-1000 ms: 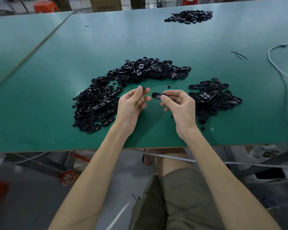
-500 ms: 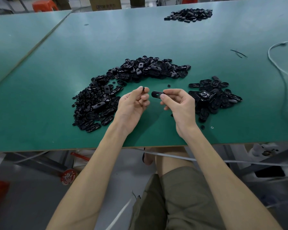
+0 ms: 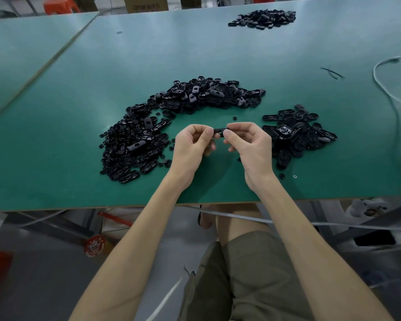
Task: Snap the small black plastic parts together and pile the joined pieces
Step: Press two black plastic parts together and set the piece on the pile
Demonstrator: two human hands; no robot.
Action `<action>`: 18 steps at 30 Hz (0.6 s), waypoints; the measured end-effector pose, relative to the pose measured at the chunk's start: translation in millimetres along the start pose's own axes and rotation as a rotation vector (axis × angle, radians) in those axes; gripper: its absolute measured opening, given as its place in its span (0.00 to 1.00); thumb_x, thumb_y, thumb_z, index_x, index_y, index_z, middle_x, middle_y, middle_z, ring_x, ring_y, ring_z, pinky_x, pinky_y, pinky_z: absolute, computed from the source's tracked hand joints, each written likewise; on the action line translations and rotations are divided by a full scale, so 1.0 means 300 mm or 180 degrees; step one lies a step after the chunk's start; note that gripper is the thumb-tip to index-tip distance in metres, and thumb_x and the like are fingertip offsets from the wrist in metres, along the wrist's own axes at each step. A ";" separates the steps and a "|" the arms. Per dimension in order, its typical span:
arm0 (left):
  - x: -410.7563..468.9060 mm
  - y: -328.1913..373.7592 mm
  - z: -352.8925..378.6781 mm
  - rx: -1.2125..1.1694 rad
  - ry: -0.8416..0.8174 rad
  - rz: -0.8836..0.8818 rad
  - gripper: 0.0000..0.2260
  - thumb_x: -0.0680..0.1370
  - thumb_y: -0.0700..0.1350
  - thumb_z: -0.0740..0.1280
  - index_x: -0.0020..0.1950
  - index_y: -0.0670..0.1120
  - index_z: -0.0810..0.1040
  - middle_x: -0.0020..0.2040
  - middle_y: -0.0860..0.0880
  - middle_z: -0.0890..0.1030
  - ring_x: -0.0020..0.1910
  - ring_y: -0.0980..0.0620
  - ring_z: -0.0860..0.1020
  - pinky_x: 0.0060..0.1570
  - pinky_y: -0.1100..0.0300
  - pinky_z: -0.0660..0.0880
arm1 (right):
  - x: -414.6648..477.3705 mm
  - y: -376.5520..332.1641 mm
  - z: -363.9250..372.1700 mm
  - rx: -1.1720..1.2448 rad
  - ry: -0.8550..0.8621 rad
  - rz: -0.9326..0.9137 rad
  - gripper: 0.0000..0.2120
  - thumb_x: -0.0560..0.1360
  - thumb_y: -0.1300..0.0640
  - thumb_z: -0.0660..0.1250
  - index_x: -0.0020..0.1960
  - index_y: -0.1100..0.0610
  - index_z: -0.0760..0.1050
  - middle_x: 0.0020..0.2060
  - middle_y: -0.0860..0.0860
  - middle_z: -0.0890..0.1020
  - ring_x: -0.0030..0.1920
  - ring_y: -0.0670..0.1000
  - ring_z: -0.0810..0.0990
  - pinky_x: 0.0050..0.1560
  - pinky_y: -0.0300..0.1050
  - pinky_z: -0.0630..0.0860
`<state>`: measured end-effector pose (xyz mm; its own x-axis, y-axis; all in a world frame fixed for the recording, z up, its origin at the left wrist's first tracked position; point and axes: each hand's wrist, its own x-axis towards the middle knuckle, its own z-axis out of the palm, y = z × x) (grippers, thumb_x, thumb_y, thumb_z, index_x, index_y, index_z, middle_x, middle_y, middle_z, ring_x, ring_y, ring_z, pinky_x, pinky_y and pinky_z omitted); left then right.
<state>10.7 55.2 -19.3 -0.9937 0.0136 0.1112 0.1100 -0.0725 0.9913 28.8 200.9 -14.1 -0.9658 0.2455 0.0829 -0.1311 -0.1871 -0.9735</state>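
While both hands hover just above the green worktop (image 3: 79,89), a small black oval plastic part (image 3: 219,132) is held between them. The left hand (image 3: 190,147) has its grip pinched on the part's left end with thumb and forefinger; the right hand (image 3: 250,147) pinches the right end, its other fingers curled. A long curved heap of loose black plastic pieces (image 3: 171,117) lies to the left, a smaller pile of black oval pieces (image 3: 299,133) just right. A third black pile (image 3: 262,18) sits far back.

Black plastic parts (image 3: 171,126), green table (image 3: 79,89), white cable (image 3: 389,93)
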 end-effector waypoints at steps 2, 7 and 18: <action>0.001 -0.010 0.001 0.0256 0.0220 0.0148 0.05 0.84 0.41 0.66 0.49 0.43 0.78 0.40 0.52 0.84 0.32 0.57 0.76 0.32 0.65 0.71 | -0.002 -0.002 0.000 -0.0009 -0.0030 -0.0020 0.06 0.75 0.66 0.76 0.50 0.59 0.82 0.40 0.50 0.87 0.42 0.50 0.85 0.38 0.39 0.78; 0.006 -0.022 -0.004 0.0442 0.0247 0.0189 0.05 0.83 0.44 0.68 0.48 0.45 0.78 0.37 0.52 0.83 0.31 0.56 0.74 0.32 0.66 0.70 | -0.001 -0.004 0.001 -0.0019 -0.0050 -0.0035 0.06 0.75 0.67 0.76 0.50 0.58 0.82 0.39 0.49 0.87 0.43 0.50 0.86 0.39 0.38 0.79; 0.005 -0.021 0.004 0.0651 0.0212 0.0163 0.06 0.82 0.47 0.70 0.48 0.45 0.79 0.38 0.49 0.83 0.29 0.57 0.73 0.32 0.64 0.70 | -0.003 -0.002 0.004 -0.0020 -0.0103 -0.0017 0.06 0.74 0.65 0.77 0.49 0.57 0.83 0.42 0.52 0.88 0.45 0.53 0.87 0.39 0.39 0.79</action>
<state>8.6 57.0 -25.4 -0.9852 -0.0514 0.1636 0.1556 0.1325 0.9789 29.5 199.7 -13.2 -0.9718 0.2157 0.0948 -0.1350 -0.1799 -0.9744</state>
